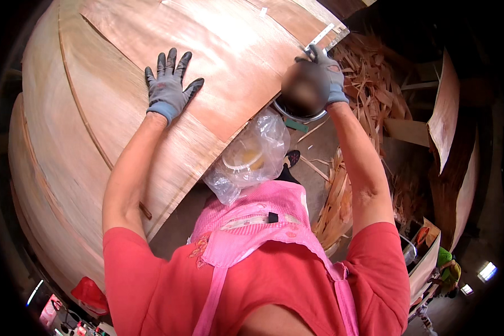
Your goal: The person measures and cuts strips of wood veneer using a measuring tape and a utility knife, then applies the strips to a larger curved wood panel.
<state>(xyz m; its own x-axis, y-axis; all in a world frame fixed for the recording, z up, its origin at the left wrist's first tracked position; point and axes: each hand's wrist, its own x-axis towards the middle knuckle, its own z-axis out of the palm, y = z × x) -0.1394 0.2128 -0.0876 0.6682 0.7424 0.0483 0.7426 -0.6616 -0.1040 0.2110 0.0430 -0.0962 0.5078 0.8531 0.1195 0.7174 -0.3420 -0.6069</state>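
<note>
My left hand (169, 88), in a grey glove with dark fingertips and a blue cuff, lies flat with fingers spread on a large sheet of thin wood veneer (229, 106). At the sheet's far right corner is my right hand (329, 73), in a matching glove. Its fingers are bent and closed, and what they hold, if anything, is hidden. Just beyond those fingers a white strip like a ruler (321, 35) lies at the veneer's edge. A blurred dark round patch covers the place beside my right palm, above a round metal rim (308, 119).
A clear plastic bag (252, 151) hangs between my pink apron and the stack's edge. A thin stick (84, 120) lies across the veneer at left. Long wood shavings (369, 84) heap on the floor at right, near upright wood sheets (445, 109).
</note>
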